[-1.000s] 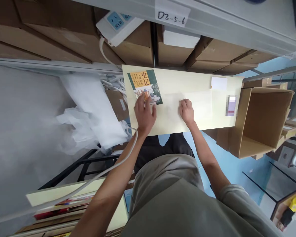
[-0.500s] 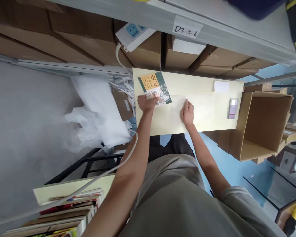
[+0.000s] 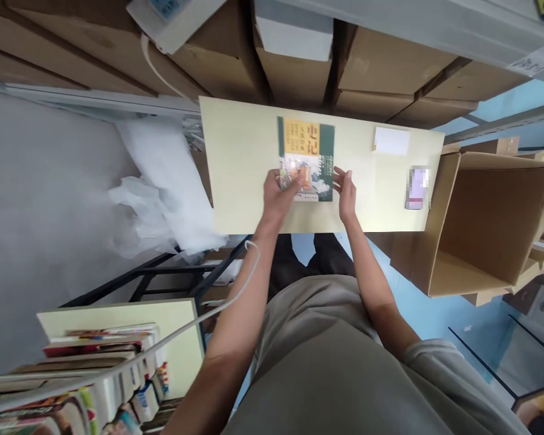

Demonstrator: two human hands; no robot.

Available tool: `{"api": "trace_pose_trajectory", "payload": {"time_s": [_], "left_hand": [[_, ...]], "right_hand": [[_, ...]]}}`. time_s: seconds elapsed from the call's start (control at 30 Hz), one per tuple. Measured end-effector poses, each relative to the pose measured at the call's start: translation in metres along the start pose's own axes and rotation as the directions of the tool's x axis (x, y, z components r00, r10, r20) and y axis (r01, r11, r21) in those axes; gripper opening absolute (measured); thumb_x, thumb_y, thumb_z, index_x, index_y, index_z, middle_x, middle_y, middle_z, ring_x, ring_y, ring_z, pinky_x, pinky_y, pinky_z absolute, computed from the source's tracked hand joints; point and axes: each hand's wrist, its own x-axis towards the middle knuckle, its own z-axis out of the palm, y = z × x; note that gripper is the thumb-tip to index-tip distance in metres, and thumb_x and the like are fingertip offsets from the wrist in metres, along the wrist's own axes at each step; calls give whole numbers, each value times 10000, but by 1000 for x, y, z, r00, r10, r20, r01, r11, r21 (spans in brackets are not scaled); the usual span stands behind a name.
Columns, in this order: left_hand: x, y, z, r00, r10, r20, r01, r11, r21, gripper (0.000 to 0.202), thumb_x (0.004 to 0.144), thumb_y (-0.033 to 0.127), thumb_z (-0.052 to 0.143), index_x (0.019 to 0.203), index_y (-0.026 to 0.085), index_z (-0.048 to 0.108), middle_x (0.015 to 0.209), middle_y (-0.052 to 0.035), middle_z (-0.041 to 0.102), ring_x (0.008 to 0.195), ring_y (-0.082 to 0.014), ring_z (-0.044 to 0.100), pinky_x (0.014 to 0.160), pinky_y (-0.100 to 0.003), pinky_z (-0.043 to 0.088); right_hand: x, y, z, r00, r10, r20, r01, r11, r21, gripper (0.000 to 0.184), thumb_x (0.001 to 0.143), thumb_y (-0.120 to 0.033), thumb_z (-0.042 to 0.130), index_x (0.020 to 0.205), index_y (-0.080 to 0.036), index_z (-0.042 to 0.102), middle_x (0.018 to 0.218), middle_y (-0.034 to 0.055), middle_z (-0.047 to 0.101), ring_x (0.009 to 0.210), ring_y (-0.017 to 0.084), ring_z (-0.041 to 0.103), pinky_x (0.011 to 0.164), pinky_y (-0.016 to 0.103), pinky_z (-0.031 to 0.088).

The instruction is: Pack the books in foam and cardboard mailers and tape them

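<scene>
A book with a green and orange cover (image 3: 309,151) lies flat near the middle of a pale yellow table (image 3: 240,157). My left hand (image 3: 278,193) grips the book's near left corner, fingers curled on the cover. Just right of the book, my right hand (image 3: 346,190) has its fingers stretched out, touching or almost touching the book's right edge. A cable runs from my left wrist.
A white card (image 3: 391,140) and a small blurred item (image 3: 417,187) lie on the table's right side. An open cardboard box (image 3: 485,223) stands at the right. White plastic bags (image 3: 163,187) pile up left. Cartons (image 3: 390,78) fill the shelf behind; stacked books (image 3: 100,368) sit lower left.
My left hand slid the book from the table's far left corner toward the middle and turned it straight. My right hand lifted off the table to the book's right edge.
</scene>
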Motion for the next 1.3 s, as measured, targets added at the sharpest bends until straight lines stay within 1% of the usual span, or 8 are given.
{"api": "trace_pose_trajectory", "payload": {"time_s": [0.13, 0.23, 0.63, 0.77, 0.87, 1.0, 1.13, 1.3], "left_hand": [[-36, -21, 73, 992, -100, 83, 99, 995, 20, 385, 924, 357, 891, 1123, 229, 588, 1169, -95, 808, 1065, -266, 810, 900, -370, 653], [-47, -38, 103, 990, -109, 91, 97, 986, 132, 324, 953, 346, 852, 1152, 218, 631, 1187, -112, 793, 1119, -286, 782, 957, -401, 631], [-36, -54, 125, 997, -69, 43, 50, 937, 346, 267, 939, 224, 794, 1204, 192, 787, 1112, -99, 750, 906, -231, 738, 954, -398, 627], [-31, -46, 114, 992, -119, 43, 93, 919, 382, 267, 923, 219, 817, 1183, 179, 771, 1155, -107, 778, 893, -229, 751, 959, -401, 623], [-23, -42, 85, 982, 15, -189, 76, 881, 467, 387, 938, 243, 812, 1310, 183, 725, 1370, -163, 725, 1082, -275, 758, 1116, -461, 592], [-10, -41, 43, 883, 89, -460, 207, 808, 552, 608, 846, 314, 929, 1359, 138, 654, 1514, -273, 611, 1452, -404, 612, 1309, -559, 453], [-2, -40, 29, 909, -65, -412, 304, 779, 548, 236, 912, 320, 837, 1020, 220, 653, 1178, -152, 719, 1214, -353, 705, 1227, -545, 509], [-7, -28, 21, 935, -30, -354, 216, 839, 499, 170, 957, 269, 752, 906, 254, 591, 965, -33, 731, 967, -241, 709, 1061, -400, 571]], "right_hand": [[-10, 17, -63, 998, 39, -49, -39, 999, -6, 764, 1085, -844, 509, 1430, -185, 683, 1164, 142, 803, 1104, 284, 780, 967, 432, 662], [-14, 32, -94, 994, 57, -88, -64, 995, -82, 668, 1067, -780, 607, 1380, -194, 676, 1110, 122, 804, 1011, 261, 763, 924, 409, 644], [17, 59, -111, 988, 103, -117, -131, 953, -273, 514, 1112, -617, 576, 1345, -176, 702, 945, 66, 778, 839, 223, 687, 837, 346, 589], [18, 63, -110, 992, 81, -100, -110, 938, -329, 460, 1109, -557, 585, 1349, -189, 720, 989, 71, 784, 878, 230, 693, 877, 357, 591], [18, 68, -108, 993, 58, -101, -89, 939, -333, 444, 1108, -548, 591, 1335, -193, 734, 1054, 96, 797, 923, 234, 694, 907, 361, 597], [18, 74, -105, 993, 50, -110, -85, 934, -347, 437, 1117, -523, 581, 1356, -188, 726, 1081, 105, 789, 934, 232, 686, 920, 358, 596], [19, 79, -105, 992, 29, -121, -73, 923, -377, 426, 1118, -506, 579, 1367, -185, 706, 1040, 89, 760, 914, 230, 669, 884, 352, 579], [17, 78, -100, 990, 14, -138, -57, 949, -310, 390, 1112, -519, 607, 1362, -226, 675, 1010, 59, 745, 845, 214, 646, 784, 327, 543]]}}
